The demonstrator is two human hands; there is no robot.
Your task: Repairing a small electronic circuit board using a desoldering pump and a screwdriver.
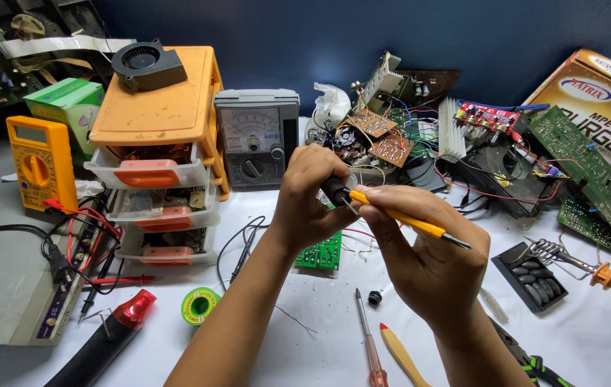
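Above the counter (305, 330), at centre, your left hand (313, 204) closes around a small black part (335, 190). Your right hand (427, 258), at four o'clock from it, grips a yellow-handled tool (409, 222) whose tip meets that part; the green circuit board (320, 252) lies untouched below.

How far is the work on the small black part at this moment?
Done: tools are laid out, such as the solder reel and red screwdriver. In hand: the left hand holds a small black part, and the right hand sets a yellow-handled tool against it. Left: the green circuit board lies under the hands, untouched; a black knob lies loose.
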